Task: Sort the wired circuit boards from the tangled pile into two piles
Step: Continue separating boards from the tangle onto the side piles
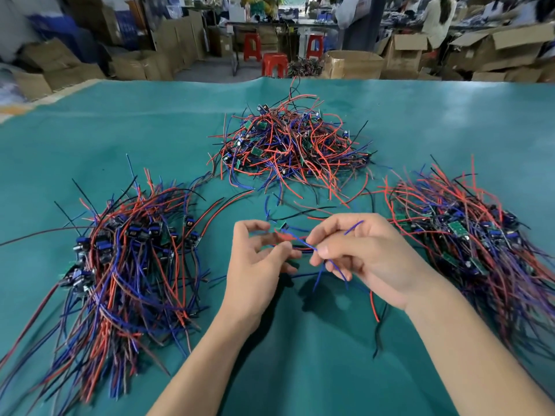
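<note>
Teal cloth [300,370] is covering the whole table, and both bare forearms are reaching over its near edge toward the centre. The right hand [363,256] is pinching blue wires [333,264] between thumb and forefinger, the remaining fingers curling loosely behind; a red wire [374,307] and a black one are trailing below it toward the near side. The left hand [258,259] is sitting just beside it with fingers curled narrowly around the same wire strands, though blur is preventing a firm reading of how tight that hold is. A small green circuit board [281,225] is showing just beyond the fingertips, between the two hands, apparently hanging on the wires being held.

To the near left, a sorted pile [126,259] is lying with wires running roughly parallel and boards clustered at its far end. To the right, a second sorted pile [468,244] is lying in similar order. Farther off, at centre, the tangled pile [288,142] is remaining sizeable.

Judgement: one unit is being separated and its leads straightened, with sorting roughly past the midpoint. The next move is calling for identifying the board type, then laying it on the matching pile with wires aligned; which pile applies cannot be told from here
</note>
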Tool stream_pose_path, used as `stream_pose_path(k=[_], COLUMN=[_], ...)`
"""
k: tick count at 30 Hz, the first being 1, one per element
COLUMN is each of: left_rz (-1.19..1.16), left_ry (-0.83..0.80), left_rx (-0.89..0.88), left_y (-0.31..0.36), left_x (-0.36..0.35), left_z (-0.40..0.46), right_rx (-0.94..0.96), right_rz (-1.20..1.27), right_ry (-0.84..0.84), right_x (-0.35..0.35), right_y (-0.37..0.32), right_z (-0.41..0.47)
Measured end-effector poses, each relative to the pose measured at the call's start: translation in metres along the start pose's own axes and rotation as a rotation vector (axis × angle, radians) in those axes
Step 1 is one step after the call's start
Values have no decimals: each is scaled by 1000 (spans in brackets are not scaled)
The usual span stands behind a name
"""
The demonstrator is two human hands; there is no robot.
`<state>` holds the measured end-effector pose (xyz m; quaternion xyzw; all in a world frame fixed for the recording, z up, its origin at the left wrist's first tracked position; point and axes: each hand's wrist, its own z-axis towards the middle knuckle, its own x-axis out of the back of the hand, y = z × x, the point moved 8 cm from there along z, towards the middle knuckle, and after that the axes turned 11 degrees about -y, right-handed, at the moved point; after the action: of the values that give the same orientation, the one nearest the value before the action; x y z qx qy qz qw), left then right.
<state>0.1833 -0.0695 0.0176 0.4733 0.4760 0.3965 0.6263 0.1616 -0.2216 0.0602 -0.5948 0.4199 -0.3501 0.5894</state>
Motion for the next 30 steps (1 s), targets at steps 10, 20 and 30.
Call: stream_pose_path(k=[10,20,30], left_rz=[208,-80,27], left_ry=[-78,-215,-296], left_rx=[-73,49,79], left_y=[5,-1,-1], left_x=[-8,-17,-23], left_z=[-3,-4,-7], right_rx=[113,64,111], right_rz=[454,-277,-168], right_ry=[-88,273,239], right_x=[2,25,18], right_y=[-7,7,8], right_z=[-4,2,4])
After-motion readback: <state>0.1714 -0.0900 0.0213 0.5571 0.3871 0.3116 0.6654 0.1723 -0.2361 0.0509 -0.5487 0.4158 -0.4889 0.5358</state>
